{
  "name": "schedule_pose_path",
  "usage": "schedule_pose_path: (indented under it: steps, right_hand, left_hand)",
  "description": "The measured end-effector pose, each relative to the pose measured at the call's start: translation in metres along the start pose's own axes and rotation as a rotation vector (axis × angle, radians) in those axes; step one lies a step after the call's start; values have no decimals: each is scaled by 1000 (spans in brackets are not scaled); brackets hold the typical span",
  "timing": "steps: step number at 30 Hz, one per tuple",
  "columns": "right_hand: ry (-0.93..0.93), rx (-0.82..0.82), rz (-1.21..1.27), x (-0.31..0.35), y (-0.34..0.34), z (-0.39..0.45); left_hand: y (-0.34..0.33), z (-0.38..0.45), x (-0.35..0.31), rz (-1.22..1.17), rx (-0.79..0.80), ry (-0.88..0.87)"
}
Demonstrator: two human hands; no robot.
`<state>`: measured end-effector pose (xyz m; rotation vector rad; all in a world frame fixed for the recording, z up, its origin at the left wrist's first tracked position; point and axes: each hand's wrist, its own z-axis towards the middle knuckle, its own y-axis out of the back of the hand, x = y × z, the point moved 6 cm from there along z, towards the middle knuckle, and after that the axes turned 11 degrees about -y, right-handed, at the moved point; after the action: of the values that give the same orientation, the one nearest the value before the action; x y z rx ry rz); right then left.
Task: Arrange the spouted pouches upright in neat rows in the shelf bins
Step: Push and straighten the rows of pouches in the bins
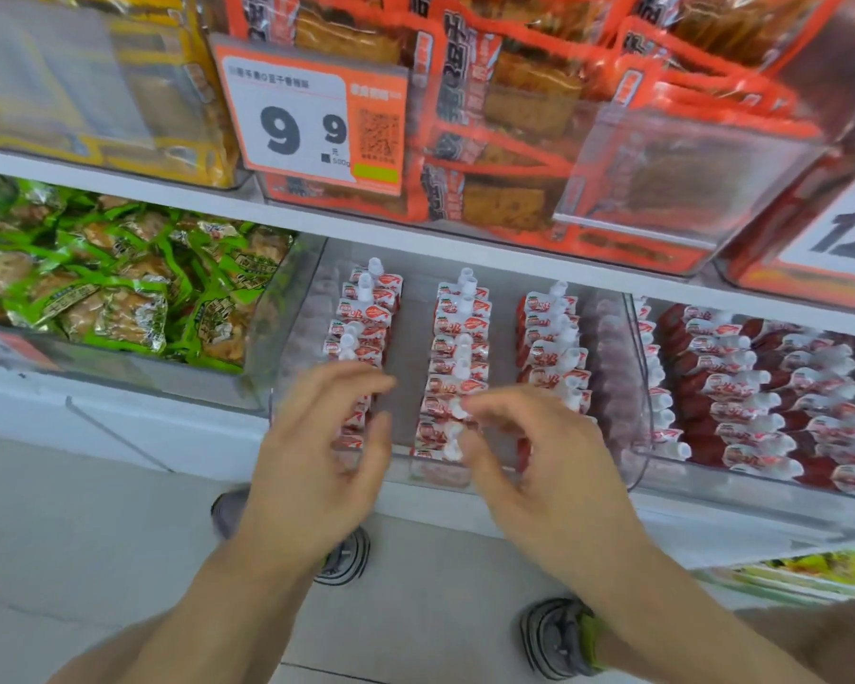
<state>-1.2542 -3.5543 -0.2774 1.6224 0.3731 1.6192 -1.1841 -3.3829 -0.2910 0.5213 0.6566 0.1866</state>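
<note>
Fingers [361, 387] of the left hand [317, 466] and right hand [539, 466] spread loose, gripping nothing, hovering at the clear bin's [635, 387] near edge over three rows of upright spouted pouches [457, 353]. One careless brush could topple the near ones, domino-style.

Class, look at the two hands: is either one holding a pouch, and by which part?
Neither clearly holds anything. The left hand is open; the right hand curls near the middle row's white spouts.

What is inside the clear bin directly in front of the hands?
The clear bin holds three rows of spouted pouches, standing upright. The left hand and right hand cover the nearest pouches.
</note>
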Motion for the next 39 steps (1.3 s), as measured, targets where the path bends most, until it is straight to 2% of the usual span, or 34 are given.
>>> schedule_pose_path:
  steps: [1, 3, 6, 13, 20, 28, 32, 35, 39]
  right_hand:
    - [30, -30, -121, -14, -2, -8]
    - [30, 12, -314, -43, -16, -19]
    - [94, -5, -475, -59, -33, -21]
    - [95, -15, -493, -70, -51, -9]
    - [62, -72, -335, -58, -25, 10]
    - [41, -89, -388, -65, -24, 45]
    - [12, -24, -483, -77, -43, 34]
    - [45, -40, -456, -80, -43, 28]
    - [118, -4, -417, -81, -24, 14]
  left_hand:
    - [-19, -4, -5, 22, 151, -58]
    - [-50, -17, -2, 141, 380, -138]
    - [-70, -28, 10, 294, 531, -150]
    - [-62, -32, 26, 299, 318, -126]
    - [-60, -4, 20, 257, 170, -202]
    - [-79, 19, 41, 245, 169, -128]
    - [-85, -1, 48, 269, 252, -65]
    - [-87, -6, 51, 279, 257, -14]
    - [-88, -6, 42, 302, 299, -28]
